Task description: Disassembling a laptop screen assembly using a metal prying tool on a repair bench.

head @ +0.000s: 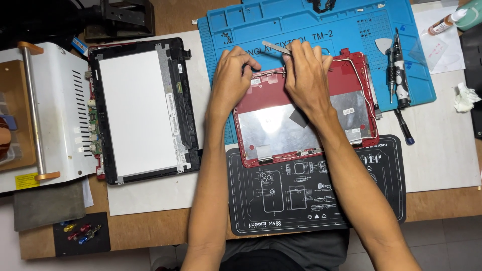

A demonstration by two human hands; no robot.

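Your left hand (232, 75) presses down on the red lid (306, 118) at its 11 o'clock corner, steadying it, grip curled against the rim. Your right hand (307, 75) pinches tweezers (276, 47) at the top edge. The lid straddles both mats; screwdrivers (397, 70) crowd 3 o'clock, while 6 o'clock stays open.

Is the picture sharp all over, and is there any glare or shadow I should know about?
In the head view, most things look sharp; the silver lining inside the red laptop lid throws a soft white glare, the white screen panel looks bright and flat, and the left hand and right hand cast only faint shadows. The top left corner is dark.
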